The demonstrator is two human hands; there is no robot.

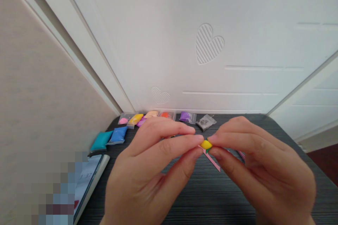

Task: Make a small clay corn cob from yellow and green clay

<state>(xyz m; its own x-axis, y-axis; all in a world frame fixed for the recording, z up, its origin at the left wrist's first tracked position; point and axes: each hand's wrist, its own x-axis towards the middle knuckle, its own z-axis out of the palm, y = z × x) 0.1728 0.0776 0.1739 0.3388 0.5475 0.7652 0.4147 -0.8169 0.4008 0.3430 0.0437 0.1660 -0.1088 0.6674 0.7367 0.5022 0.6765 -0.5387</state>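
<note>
Between the fingertips of both hands is a small lump of yellow modelling clay point(206, 144), narrowed towards its two ends. My left hand point(155, 168) pinches its left end with thumb and index finger, the other fingers bent behind. At the right end, my right hand point(261, 168) closes thumb and fingers on the clay. Below the lump, a pink flat stick point(213, 162) slants on the table, its upper end hidden by the hands. A bit of green point(207, 150) shows just under the clay; what it belongs to is unclear.
Along the back of the dark table point(211, 200) lie several clay packets, among them a purple packet point(186, 116) and a grey packet point(206, 122). A teal packet point(101, 141) and a blue packet point(118, 135) lie left. A partly blurred screen device point(91, 179) stands at the left edge.
</note>
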